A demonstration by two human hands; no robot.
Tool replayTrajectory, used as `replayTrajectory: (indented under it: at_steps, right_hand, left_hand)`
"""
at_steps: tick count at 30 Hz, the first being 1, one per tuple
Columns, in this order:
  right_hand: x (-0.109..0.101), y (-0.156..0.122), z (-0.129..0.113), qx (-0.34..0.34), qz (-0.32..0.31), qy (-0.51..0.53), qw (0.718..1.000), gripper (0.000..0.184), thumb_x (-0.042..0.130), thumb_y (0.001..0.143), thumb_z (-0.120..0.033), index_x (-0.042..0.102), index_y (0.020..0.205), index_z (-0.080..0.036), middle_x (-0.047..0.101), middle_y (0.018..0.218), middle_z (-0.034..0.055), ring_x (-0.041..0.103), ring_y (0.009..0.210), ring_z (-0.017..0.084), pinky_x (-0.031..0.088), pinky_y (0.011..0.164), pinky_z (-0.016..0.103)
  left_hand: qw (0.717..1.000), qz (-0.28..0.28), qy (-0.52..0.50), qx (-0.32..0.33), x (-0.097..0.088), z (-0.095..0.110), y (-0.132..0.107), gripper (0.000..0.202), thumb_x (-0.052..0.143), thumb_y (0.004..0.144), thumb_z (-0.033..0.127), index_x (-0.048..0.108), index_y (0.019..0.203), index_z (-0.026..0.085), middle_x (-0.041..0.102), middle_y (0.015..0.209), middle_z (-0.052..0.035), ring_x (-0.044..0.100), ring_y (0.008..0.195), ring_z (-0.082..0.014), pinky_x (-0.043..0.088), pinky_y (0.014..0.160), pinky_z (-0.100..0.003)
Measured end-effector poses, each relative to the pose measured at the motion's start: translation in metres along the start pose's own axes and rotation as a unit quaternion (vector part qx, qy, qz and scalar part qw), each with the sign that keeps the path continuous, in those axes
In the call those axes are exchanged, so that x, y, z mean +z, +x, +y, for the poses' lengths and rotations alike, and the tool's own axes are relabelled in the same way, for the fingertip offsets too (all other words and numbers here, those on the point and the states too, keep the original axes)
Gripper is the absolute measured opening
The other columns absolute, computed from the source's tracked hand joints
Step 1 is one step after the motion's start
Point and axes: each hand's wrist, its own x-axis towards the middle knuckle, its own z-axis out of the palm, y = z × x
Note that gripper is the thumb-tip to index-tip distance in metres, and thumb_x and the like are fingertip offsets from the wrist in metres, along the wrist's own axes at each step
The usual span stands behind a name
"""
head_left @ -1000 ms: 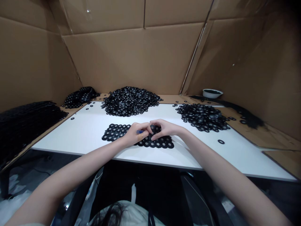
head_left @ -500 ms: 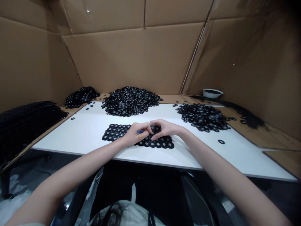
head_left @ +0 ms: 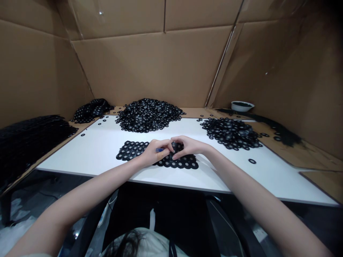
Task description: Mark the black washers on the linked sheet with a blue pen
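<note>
mat [head_left: 132, 149] by worktop's [head_left: 80, 153] front edge | left hand [head_left: 154, 150] grasping blue bit [head_left: 159, 150] (tool?) | right hand [head_left: 189, 145] at mat, hold unclear | should pin mat flat

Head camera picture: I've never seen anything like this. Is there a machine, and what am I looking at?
No machine: these are a person's bare hands, seen by a camera worn on the head, looking forward and down. The left hand and right hand meet over a black sheet of rows of rings. Something blue shows at the left fingers; what it is, I cannot tell. Beyond, on the white board, sit a large heap and a smaller heap of black rings. Cardboard walls stand around.
</note>
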Motion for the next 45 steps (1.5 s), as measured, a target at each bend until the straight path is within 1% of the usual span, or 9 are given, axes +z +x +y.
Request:
replayTrajectory:
  at_steps: [14,20,30,38,45]
  right_hand:
    - [0.0001,0.0003,0.0021,-0.003,0.001,0.004,1.0,0.035,0.074,0.062,-0.041,0.057,0.082,-0.018,0.059,0.085,-0.0007,0.051,0.08,0.017,0.038,0.072,0.027]
    - [0.0004,0.0001,0.002,0.003,0.0,-0.004,1.0,0.035,0.074,0.062,-0.041,0.056,0.082,-0.018,0.058,0.084,-0.0007,0.051,0.079,0.016,0.038,0.071,0.027]
    - [0.0,0.0009,0.0014,-0.002,0.001,0.004,1.0,0.034,0.075,0.063,-0.04,0.056,0.081,-0.018,0.058,0.084,-0.001,0.051,0.079,0.016,0.038,0.072,0.027]
    - [-0.0001,0.0002,-0.0023,-0.009,-0.001,0.019,1.0,0.034,0.075,0.061,-0.039,0.055,0.079,-0.018,0.058,0.081,-0.0016,0.051,0.079,0.016,0.039,0.072,0.026]
    - [-0.0005,0.0003,-0.0013,-0.005,0.002,0.013,1.0,0.035,0.076,0.061,-0.04,0.056,0.08,-0.017,0.058,0.083,-0.0014,0.051,0.079,0.016,0.039,0.073,0.026]
  left_hand:
    - [1.0,0.0,-0.005,0.011,-0.0009,0.0005,0.0,0.017,0.047,0.08,0.019,0.061,0.074,0.012,0.053,0.063,0.0017,0.043,0.058,-0.0079,0.034,0.058,-0.019]
    - [1.0,-0.003,-0.002,0.002,-0.0011,0.0016,-0.0008,0.017,0.046,0.08,0.02,0.061,0.074,0.012,0.052,0.062,0.0019,0.042,0.057,-0.0078,0.033,0.058,-0.019]
    - [1.0,0.0,-0.006,0.006,-0.0005,-0.0011,-0.001,0.017,0.047,0.081,0.019,0.061,0.074,0.012,0.052,0.063,0.0017,0.043,0.057,-0.0079,0.033,0.058,-0.02]
    - [1.0,-0.004,-0.005,0.004,-0.0003,-0.002,-0.0019,0.018,0.046,0.082,0.02,0.061,0.077,0.013,0.056,0.068,0.0007,0.046,0.061,-0.0089,0.035,0.06,-0.02]
    - [1.0,0.006,-0.006,0.004,-0.0003,-0.0019,-0.0018,0.017,0.048,0.082,0.02,0.062,0.075,0.013,0.057,0.068,0.0002,0.048,0.062,-0.0093,0.037,0.061,-0.02]
